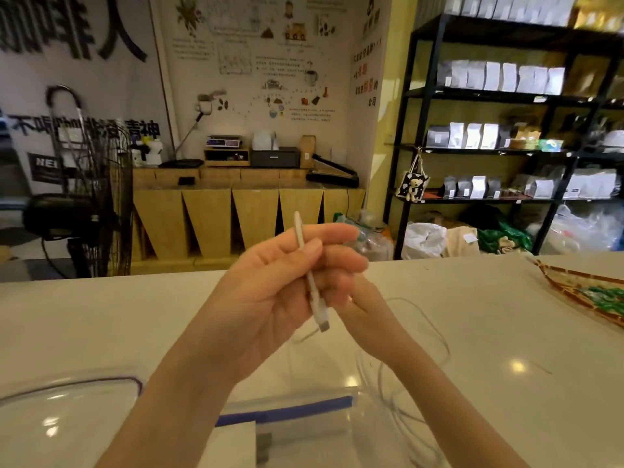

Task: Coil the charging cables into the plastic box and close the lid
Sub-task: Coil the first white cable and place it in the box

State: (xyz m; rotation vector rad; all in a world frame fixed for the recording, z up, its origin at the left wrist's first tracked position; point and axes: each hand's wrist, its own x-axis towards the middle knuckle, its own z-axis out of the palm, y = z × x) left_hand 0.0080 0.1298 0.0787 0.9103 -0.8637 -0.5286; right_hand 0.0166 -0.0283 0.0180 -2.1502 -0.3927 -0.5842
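Pinching the white charging cable (312,292) near its plug end, the left hand (270,292) has its thumb pressed against the cord and the fingers curled round behind it, palm turned up toward the camera. The plug points down and a bit right, and a short stiff stretch of cord sticks up above the fingertips. Both hands are raised over the counter, not resting on it.

Right hand (368,309) is tucked just behind the left one, so most of its fingers are hidden. Honestly can't tell if it's gripping the cable or just sitting there loose.

From the hands, the rest of the cable drops in big thin loops onto the white counter (489,315), trailing down and to the right of the right forearm. It's pretty blurry there, so I can't follow every loop.

Nearer the camera, the clear plastic box (304,417) sits at the bottom middle with a blue strip along its edge, lid off. The clear lid (67,407), dark-rimmed, lies on the counter to the left, partly under the left forearm. None of the cable looks to be inside the box, though the loops do run close by its right side.

Off on the right edge there's a woven tray (580,285) with green stuff in it. Further back, a black fan (84,211) on the left and black shelves (506,113) stocked with bags.
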